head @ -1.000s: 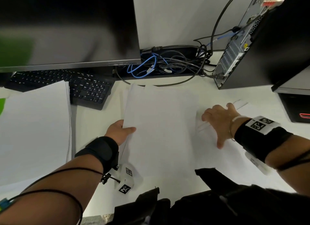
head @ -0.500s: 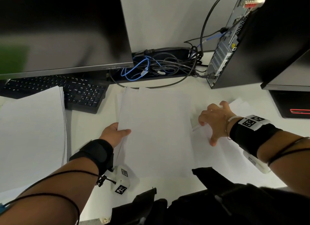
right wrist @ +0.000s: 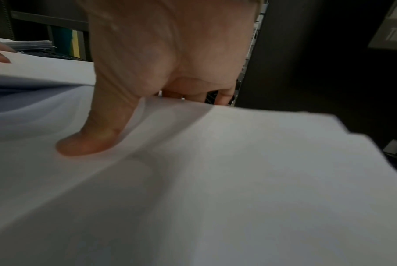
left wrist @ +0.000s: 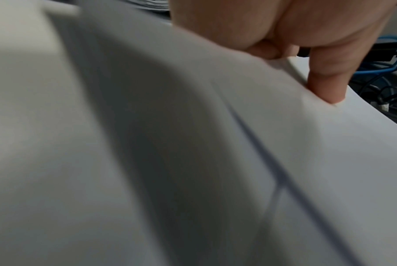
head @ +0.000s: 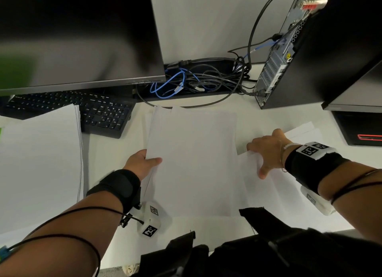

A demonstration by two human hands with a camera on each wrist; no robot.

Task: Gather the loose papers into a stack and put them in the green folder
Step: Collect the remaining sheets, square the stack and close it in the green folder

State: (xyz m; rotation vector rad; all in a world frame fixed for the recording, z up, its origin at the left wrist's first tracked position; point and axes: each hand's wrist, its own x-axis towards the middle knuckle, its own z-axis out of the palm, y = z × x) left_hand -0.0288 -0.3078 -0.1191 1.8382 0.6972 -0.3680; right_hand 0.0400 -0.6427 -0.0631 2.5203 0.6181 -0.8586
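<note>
A stack of white papers [head: 192, 163] lies in the middle of the white desk [head: 107, 152]. My left hand [head: 144, 161] grips its left edge, thumb on top; the left wrist view shows the thumb [left wrist: 325, 81] pressing the sheet. To the right lie more loose sheets [head: 289, 183], partly overlapping. My right hand [head: 264, 155] pinches their far left edge, thumb [right wrist: 90, 142] on top and fingers curled under. Another paper stack [head: 39, 163] lies at the left, with a green sliver [head: 1, 132] at the frame's edge beside it.
A black monitor [head: 82, 39] and keyboard [head: 99, 113] stand at the back left. Tangled cables [head: 196, 80] lie behind the papers. A black computer tower [head: 310, 60] and a black box [head: 359, 130] are at the right. Dark clothing [head: 268, 245] covers the near edge.
Both hands keep their hold on the same paper edges. Only the head view has shifted slightly.
</note>
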